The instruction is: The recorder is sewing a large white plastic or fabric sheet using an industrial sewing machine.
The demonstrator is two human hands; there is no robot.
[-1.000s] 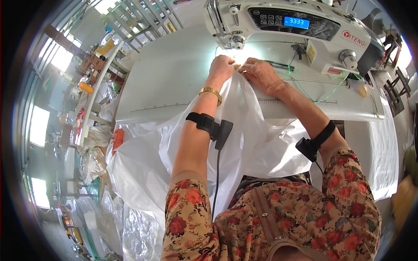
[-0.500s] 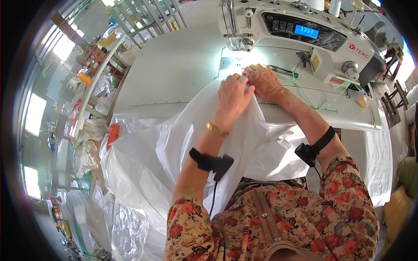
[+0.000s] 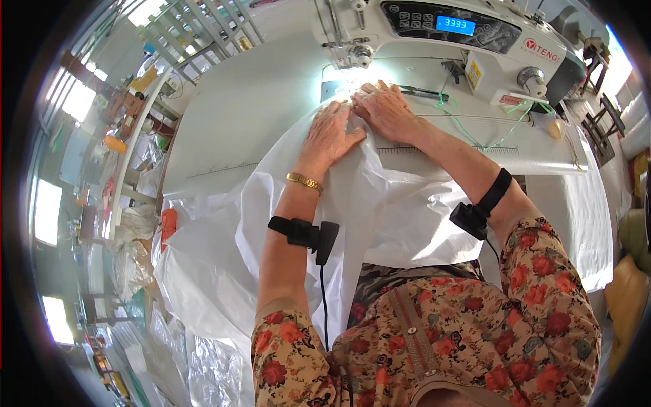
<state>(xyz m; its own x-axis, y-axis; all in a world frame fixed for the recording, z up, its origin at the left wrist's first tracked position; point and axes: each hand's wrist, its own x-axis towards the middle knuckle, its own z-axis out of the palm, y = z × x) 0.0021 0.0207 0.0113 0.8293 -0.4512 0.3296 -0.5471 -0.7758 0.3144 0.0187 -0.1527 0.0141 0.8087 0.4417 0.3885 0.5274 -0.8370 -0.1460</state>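
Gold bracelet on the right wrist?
No: the gold bracelet circles the left wrist, just below the left hand on the white sheet.

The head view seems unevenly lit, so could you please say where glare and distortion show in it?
Head view: glare under the sewing machine washes out detail near the fingertips of the left hand and right hand; head view: the left-side window is overexposed; head view: straight edges bow near the left rim, and the corners go black.

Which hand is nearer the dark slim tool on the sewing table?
The right hand, bare-wristed, is nearer the dark tool; the left hand, wearing the gold bracelet, lies farther left on the white sheet.
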